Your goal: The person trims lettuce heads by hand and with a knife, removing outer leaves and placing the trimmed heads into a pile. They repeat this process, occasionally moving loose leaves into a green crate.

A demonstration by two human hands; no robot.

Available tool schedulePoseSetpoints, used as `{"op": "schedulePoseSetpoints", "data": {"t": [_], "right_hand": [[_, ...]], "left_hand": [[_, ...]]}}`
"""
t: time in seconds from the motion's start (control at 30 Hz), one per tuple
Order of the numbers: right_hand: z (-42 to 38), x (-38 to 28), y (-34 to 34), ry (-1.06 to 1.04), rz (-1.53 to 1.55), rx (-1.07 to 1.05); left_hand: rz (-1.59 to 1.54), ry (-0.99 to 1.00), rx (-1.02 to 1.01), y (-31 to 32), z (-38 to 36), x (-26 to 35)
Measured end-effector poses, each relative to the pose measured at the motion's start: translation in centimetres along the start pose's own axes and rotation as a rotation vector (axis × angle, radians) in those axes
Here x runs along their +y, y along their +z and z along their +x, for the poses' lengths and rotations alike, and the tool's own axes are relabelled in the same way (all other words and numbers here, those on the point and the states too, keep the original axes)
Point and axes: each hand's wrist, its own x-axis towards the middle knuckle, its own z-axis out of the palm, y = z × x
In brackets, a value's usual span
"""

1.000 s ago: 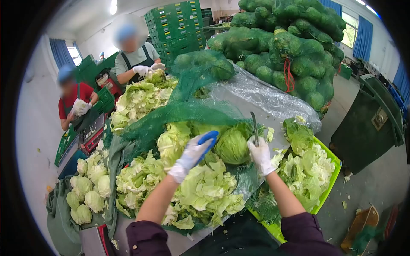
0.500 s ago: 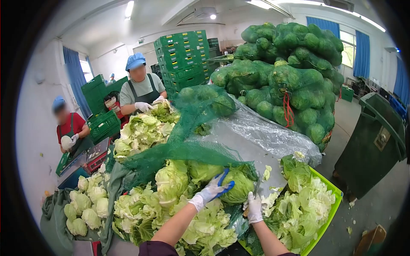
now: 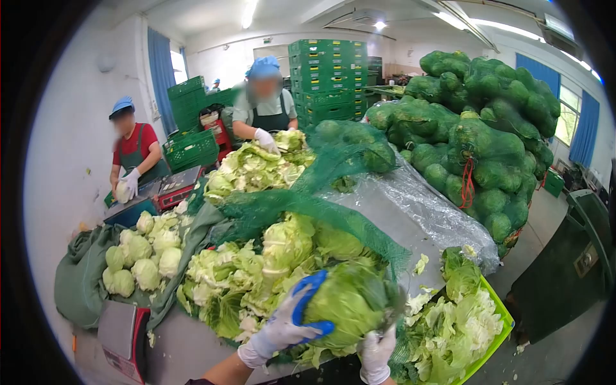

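Note:
A green cabbage (image 3: 350,305) is raised toward me above a heap of loose leaves (image 3: 224,282). My left hand (image 3: 289,321), in a white glove with blue on the fingers, holds its left side with fingers spread round it. At the cabbage's lower right is my right hand (image 3: 377,353), white-gloved, its fingers closed round something; a blurred dark, blade-like shape rises from it beside the cabbage. What exactly it grips I cannot make out. Green netting (image 3: 346,221) lies across the leaves behind the cabbage.
A lime-green crate (image 3: 497,301) of leaves stands at right, a dark bin (image 3: 564,276) beyond. Netted cabbages (image 3: 487,141) are piled behind. Peeled cabbages (image 3: 146,273) and a scale (image 3: 120,333) lie left. Two co-workers (image 3: 266,109) (image 3: 135,147) stand across the table.
The cabbage has come up closer to me, with my left hand now on its left side. My right hand has moved lower. The view has shifted left, and the scale has come into view.

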Motion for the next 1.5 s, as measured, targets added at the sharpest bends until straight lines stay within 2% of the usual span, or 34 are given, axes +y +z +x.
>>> {"op": "schedulePoseSetpoints", "data": {"t": [0.03,0.1,0.13,0.17,0.2,0.23,0.27,0.3,0.37,0.4,0.43,0.5,0.53,0.57,0.6,0.63,0.7,0.73,0.77,0.8,0.83,0.9,0.93,0.97,1.03,1.17,1.23,1.27,1.3,1.37,1.4,1.43,1.47,1.5], "right_hand": [[-0.9,-0.1,0.6,0.028,-0.072,-0.071],[-1.2,-1.8,2.4,0.003,-0.345,-0.287],[-0.8,-1.9,3.6,0.136,-0.438,-0.365],[-0.5,-1.0,4.8,0.27,-0.531,-0.443],[-0.8,0.9,6.0,0.166,-0.582,-0.428],[-0.7,2.8,6.7,0.019,-0.408,-0.4],[-0.3,1.8,7.0,-0.006,-0.444,-0.429],[0.6,0.6,7.4,-0.034,-0.481,-0.456],[1.6,1.5,7.7,-0.095,-0.572,-0.558],[1.8,1.4,7.7,-0.077,-0.437,-0.587],[2.0,3.3,8.0,-0.224,-0.359,-0.549],[2.1,4.7,8.3,-0.142,-0.073,-0.591],[2.4,-2.0,7.7,0.54,-0.092,-0.679],[2.7,-1.6,7.5,0.577,-0.068,-0.661],[2.7,0.7,7.2,0.306,-0.199,-0.531],[2.8,3.1,6.7,0.031,-0.329,-0.401],[3.4,3.7,4.8,0.041,-0.603,-0.367],[3.6,3.0,3.6,0.128,-0.594,-0.433],[3.4,1.6,3.3,0.147,-0.726,-0.483],[2.6,2.2,3.2,-0.008,-0.624,-0.519],[1.8,2.8,3.3,-0.162,-0.519,-0.55],[0.0,0.2,4.7,-0.118,-0.569,-0.657],[-0.6,-0.3,5.6,-0.002,-0.789,-0.713],[-1.7,0.8,6.4,0.004,-0.878,-0.664],[-2.4,1.8,7.4,-0.026,-0.939,-0.625],[-2.9,3.2,7.7,0.0,-0.925,-0.59],[-2.6,4.7,7.7,-0.051,-0.974,-0.565],[-2.5,6.0,7.3,-0.052,-0.982,-0.57],[-2.1,6.7,6.8,-0.054,-0.991,-0.574],[-1.9,6.8,6.4,-0.075,-1.007,-0.566],[-1.8,6.4,6.7,-0.019,-0.993,-0.572],[-1.8,6.1,7.1,0.04,-0.979,-0.581],[-1.8,6.0,8.0,-0.031,-0.961,-0.563],[-1.4,6.2,9.1,-0.024,-0.963,-0.566]], "left_hand": [[0.004,-0.012,0.006,-0.4,-1.2,-0.6],[-0.563,-0.139,0.213,-0.3,-3.4,-3.4],[-0.55,-0.254,0.231,-0.4,-4.1,-5.1],[-0.549,-0.266,0.243,-0.2,-4.6,-7.3],[-0.507,-0.351,0.273,0.3,-5.4,-9.8],[-0.462,-0.429,0.299,0.5,-6.1,-12.1],[-0.12,-0.278,0.284,0.2,-7.2,-13.8],[-0.111,-0.274,0.284,-0.3,-6.9,-13.3],[0.171,-0.076,0.375,-0.8,-5.7,-12.2],[0.052,-0.117,0.349,-1.4,-5.1,-9.4],[0.05,-0.128,0.334,-1.5,-4.2,-8.4],[0.251,-0.1,0.376,-1.0,-3.0,-7.4],[0.245,-0.118,0.349,-0.9,-2.8,-7.6],[0.329,-0.08,0.384,-0.6,-2.8,-8.2],[0.409,-0.042,0.419,0.1,-3.1,-9.3],[0.28,0.031,0.427,-0.4,-4.0,-12.8],[-0.555,-0.335,0.421,-2.4,-6.7,-13.3],[-0.535,-0.391,0.407,-4.5,-8.7,-15.8],[-0.511,-0.442,0.394,-6.1,-10.0,-18.0],[-0.673,-0.572,0.458,-6.7,-10.5,-15.5],[-0.66,-0.585,0.454,-6.6,-10.8,-15.7],[-0.802,-0.461,0.506,-5.6,-11.4,-16.2],[-0.703,-0.526,0.551,-4.4,-11.5,-16.2],[-0.722,-0.48,0.597,-3.5,-11.2,-17.7],[-0.675,-0.348,0.642,-1.6,-9.2,-14.5],[-0.466,-0.259,0.677,-0.4,-7.7,-14.6],[-0.071,-0.292,0.66,0.0,-6.6,-11.5],[0.303,-0.13,0.705,1.6,-6.4,-11.5],[0.527,-0.09,0.647,1.7,-5.9,-9.6],[0.578,-0.104,0.601,1.8,-5.4,-9.3],[0.57,-0.105,0.601,1.5,-5.1,-9.7],[0.359,-0.192,0.606,0.8,-4.7,-10.3],[0.149,-0.28,0.608,-0.2,-4.4,-10.9],[0.072,-0.401,0.537,-1.7,-4.0,-11.6]]}}
